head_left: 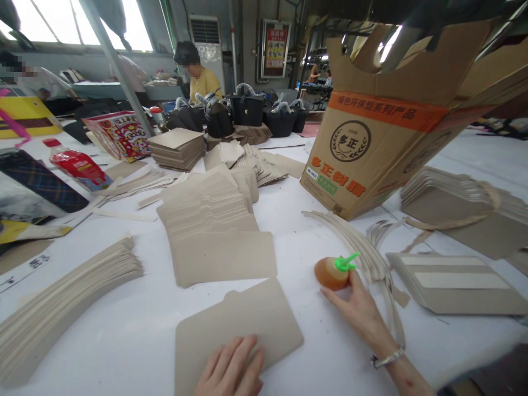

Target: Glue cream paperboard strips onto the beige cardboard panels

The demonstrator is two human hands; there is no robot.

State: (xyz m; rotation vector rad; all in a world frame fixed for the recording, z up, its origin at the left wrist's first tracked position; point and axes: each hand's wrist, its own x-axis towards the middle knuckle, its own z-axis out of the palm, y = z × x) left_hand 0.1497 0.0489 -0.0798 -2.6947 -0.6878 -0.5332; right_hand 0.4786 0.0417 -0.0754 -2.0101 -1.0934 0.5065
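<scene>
On a white table, the left hand lies flat, fingers spread, on a grey card panel, while the right hand loosely cups an orange glue bottle with green nozzle near a carton printed "多正".

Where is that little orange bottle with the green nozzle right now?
In the head view, the orange bottle lies on the white table right of centre, under the right hand, beside the curved card strips.
</scene>
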